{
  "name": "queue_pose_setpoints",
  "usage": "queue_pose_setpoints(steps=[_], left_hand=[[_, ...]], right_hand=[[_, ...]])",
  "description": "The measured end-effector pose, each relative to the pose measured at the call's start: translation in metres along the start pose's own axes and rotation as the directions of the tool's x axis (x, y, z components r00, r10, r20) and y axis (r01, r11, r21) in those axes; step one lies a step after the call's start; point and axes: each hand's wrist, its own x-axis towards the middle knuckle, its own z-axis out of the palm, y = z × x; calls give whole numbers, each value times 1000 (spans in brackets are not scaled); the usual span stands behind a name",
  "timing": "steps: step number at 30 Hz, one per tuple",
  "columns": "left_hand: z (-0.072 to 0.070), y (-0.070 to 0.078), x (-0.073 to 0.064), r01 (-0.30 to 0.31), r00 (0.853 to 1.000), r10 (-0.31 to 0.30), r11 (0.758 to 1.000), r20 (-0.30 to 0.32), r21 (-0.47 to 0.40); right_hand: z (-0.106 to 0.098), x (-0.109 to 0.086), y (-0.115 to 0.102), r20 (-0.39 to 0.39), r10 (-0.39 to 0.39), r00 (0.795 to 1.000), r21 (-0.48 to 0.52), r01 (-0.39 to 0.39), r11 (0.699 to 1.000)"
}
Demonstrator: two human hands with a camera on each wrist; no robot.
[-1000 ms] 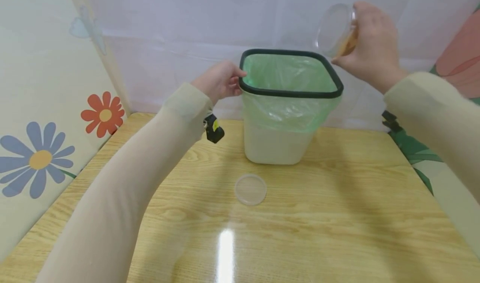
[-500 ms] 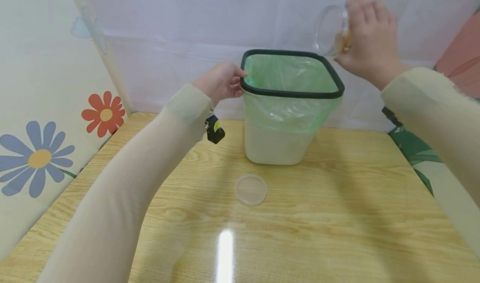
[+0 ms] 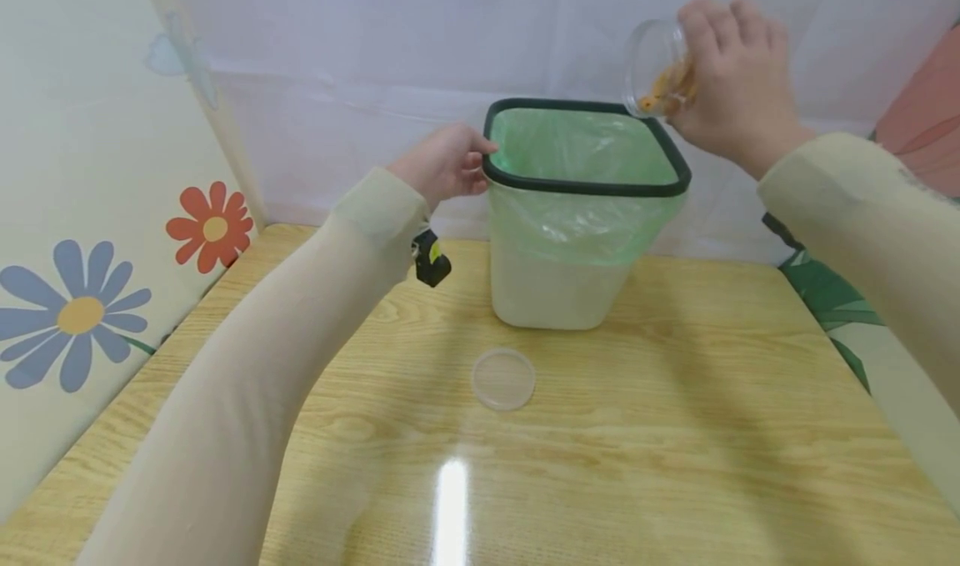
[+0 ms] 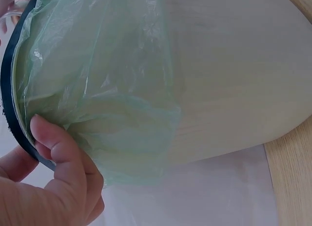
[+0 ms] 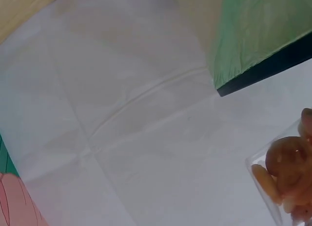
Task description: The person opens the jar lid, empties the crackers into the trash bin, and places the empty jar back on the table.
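Note:
A pale trash can (image 3: 555, 295) stands upright on the table, lined with a green plastic bag (image 3: 577, 228) folded out under its black rim ring (image 3: 585, 187). My left hand (image 3: 444, 163) pinches the left side of that ring, thumb on top and fingers curled below against the bag (image 4: 122, 65). Up at the back right, my right hand (image 3: 738, 82) grips a clear jar (image 3: 645, 57) tipped on its side, its mouth facing left over the can's far right corner. Orange-yellow pieces (image 3: 663, 92) lie inside the jar; the hand hides its base.
A round clear lid (image 3: 503, 379) lies flat on the wooden table (image 3: 637, 466) in front of the can. Behind hangs a white cloth (image 3: 375, 49). Flower-printed panels (image 3: 82, 174) flank the table.
My right hand has brought the jar slightly left and tilted its mouth further down; the orange-yellow pieces have shifted toward the mouth. The left hand keeps its grip on the rim.

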Motion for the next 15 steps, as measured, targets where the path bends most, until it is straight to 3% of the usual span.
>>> queue_pose_setpoints(steps=[8, 15], left_hand=[[0, -1, 0, -1, 1000, 1, 1000, -1, -14], [1, -2, 1, -11, 1000, 12, 1000, 16, -22]], right_hand=[[1, 3, 0, 59, -42, 997, -78, 46, 996], [5, 0, 3, 17, -122, 992, -96, 123, 988]])
